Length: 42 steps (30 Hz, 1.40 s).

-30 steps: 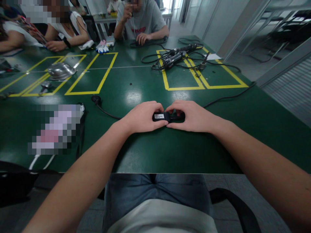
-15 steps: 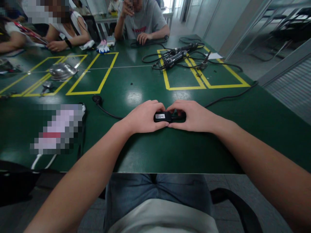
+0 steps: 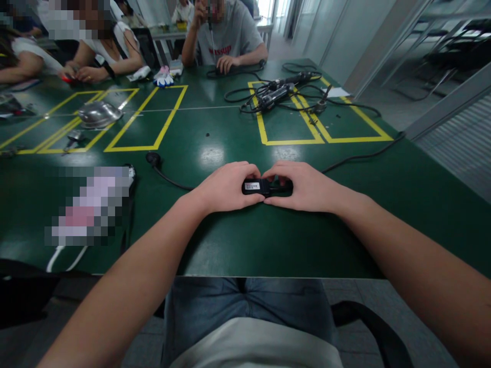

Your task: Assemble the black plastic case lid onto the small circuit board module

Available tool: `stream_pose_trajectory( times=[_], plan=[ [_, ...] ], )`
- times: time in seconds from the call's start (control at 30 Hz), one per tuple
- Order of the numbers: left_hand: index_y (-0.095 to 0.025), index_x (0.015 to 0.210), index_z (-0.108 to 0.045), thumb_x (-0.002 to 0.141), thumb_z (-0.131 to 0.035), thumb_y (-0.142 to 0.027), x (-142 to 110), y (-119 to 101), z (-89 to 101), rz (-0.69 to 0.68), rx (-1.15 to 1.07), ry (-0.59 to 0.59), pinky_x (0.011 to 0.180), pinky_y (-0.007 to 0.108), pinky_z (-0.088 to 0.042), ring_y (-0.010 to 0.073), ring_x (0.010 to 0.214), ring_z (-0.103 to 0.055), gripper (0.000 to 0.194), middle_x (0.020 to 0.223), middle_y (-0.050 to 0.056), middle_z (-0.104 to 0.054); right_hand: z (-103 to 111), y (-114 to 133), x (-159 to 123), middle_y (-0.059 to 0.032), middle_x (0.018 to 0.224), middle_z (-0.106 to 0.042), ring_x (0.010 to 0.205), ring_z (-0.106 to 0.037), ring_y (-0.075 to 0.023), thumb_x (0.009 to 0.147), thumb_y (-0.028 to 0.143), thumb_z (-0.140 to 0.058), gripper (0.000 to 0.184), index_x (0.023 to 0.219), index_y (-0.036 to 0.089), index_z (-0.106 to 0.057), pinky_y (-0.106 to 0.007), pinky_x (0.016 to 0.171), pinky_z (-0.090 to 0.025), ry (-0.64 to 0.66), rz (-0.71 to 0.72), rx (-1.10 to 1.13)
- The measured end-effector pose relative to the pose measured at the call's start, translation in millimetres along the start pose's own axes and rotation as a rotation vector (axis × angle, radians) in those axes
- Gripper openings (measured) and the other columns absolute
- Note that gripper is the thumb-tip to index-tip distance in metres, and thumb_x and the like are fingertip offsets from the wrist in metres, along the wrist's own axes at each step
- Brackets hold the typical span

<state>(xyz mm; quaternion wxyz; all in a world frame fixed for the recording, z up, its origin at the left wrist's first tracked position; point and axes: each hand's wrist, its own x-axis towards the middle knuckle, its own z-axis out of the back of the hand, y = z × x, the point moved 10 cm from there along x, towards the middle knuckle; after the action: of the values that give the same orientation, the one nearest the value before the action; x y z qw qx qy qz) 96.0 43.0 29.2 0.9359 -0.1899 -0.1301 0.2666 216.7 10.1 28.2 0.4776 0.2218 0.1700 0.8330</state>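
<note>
A small black cord box (image 3: 253,187) with a white label lies between my two hands, just above or on the green table; which of these I cannot tell. My left hand (image 3: 228,188) is closed around its left end, thumb along the near edge. My right hand (image 3: 307,188) closes on the right end, its fingertips and thumb meeting those of the left. From behind my left hand a black cord runs to a black power plug (image 3: 153,159) on the table. Another black cord (image 3: 358,155) leads from behind my right hand toward the right table edge.
A blurred-out phone-like object (image 3: 95,202) with white cords lies at left. Yellow tape rectangles (image 3: 169,120) mark the table. Corded black tools (image 3: 278,94) lie at back right, a shiny metal bowl-like part (image 3: 99,113) at back left. Several people sit across the table.
My hands keep their hold on the cord box almost unmoved. The view has shifted slightly. At far left, a person's hands have moved closer together.
</note>
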Motion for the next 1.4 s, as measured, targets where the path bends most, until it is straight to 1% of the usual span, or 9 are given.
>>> stream_pose_trajectory(
  times=[0.23,0.37,0.67,0.9,1.13,1.4],
  plan=[
    [-0.021,0.116,-0.074,0.091,-0.082,-0.042,-0.2,0.3,-1.3,-0.017,-0.006,-0.003,0.094,0.044,-0.059,0.0295,0.099,-0.075,0.033,0.11,0.009,-0.08,-0.3,-1.6,-0.5,-0.0089,0.107,-0.08,0.089,-0.074,-0.028,0.087,0.045,-0.089,0.036,0.116,0.024,-0.082,-0.041,0.082,-0.058,-0.01,0.003,0.002],
    [-0.021,0.115,-0.074,0.092,-0.08,-0.041,0.4,-0.8,-1.1,-0.014,-0.003,0.001,0.094,0.044,-0.059,0.0295,0.099,-0.075,0.031,0.11,0.009,-0.08,-0.3,-1.9,-0.5,-0.0093,0.107,-0.081,0.089,-0.074,-0.0281,0.087,0.045,-0.09,0.037,0.117,0.024,-0.082,-0.041,0.082,-0.058,-0.013,0.003,0.005],
    [-0.019,0.114,-0.077,0.094,-0.078,-0.043,0.0,-2.4,0.1,0.006,-0.002,0.018,0.094,0.044,-0.059,0.0298,0.097,-0.075,0.031,0.106,0.01,-0.079,-0.2,-0.5,0.0,-0.0102,0.108,-0.08,0.091,-0.074,-0.0283,0.088,0.047,-0.088,0.037,0.115,0.022,-0.082,-0.041,0.085,-0.058,0.005,-0.008,0.006],
    [-0.019,0.115,-0.077,0.098,-0.074,-0.048,-0.1,-4.7,2.2,-0.002,-0.025,0.012,0.095,0.045,-0.06,0.0299,0.097,-0.075,0.034,0.107,0.01,-0.08,0.0,-0.7,-0.1,-0.0097,0.107,-0.08,0.09,-0.074,-0.0283,0.088,0.049,-0.089,0.039,0.116,0.023,-0.083,-0.041,0.083,-0.058,-0.001,-0.002,0.01],
    [-0.021,0.118,-0.076,0.093,-0.081,-0.044,0.0,0.7,-1.1,-0.007,-0.013,0.001,0.096,0.045,-0.06,0.0295,0.1,-0.076,0.034,0.11,0.008,-0.081,0.5,0.3,0.4,-0.0104,0.111,-0.082,0.091,-0.075,-0.0288,0.087,0.047,-0.089,0.037,0.114,0.023,-0.083,-0.042,0.084,-0.059,-0.012,0.005,0.012],
    [-0.02,0.118,-0.076,0.092,-0.081,-0.042,0.4,-0.5,-2.1,-0.008,0.001,0.016,0.095,0.044,-0.06,0.0302,0.101,-0.076,0.035,0.11,0.009,-0.08,-0.1,-0.3,0.4,-0.011,0.112,-0.082,0.094,-0.076,-0.03,0.087,0.047,-0.089,0.038,0.115,0.023,-0.082,-0.042,0.084,-0.059,0.006,-0.001,0.006]
  ],
)
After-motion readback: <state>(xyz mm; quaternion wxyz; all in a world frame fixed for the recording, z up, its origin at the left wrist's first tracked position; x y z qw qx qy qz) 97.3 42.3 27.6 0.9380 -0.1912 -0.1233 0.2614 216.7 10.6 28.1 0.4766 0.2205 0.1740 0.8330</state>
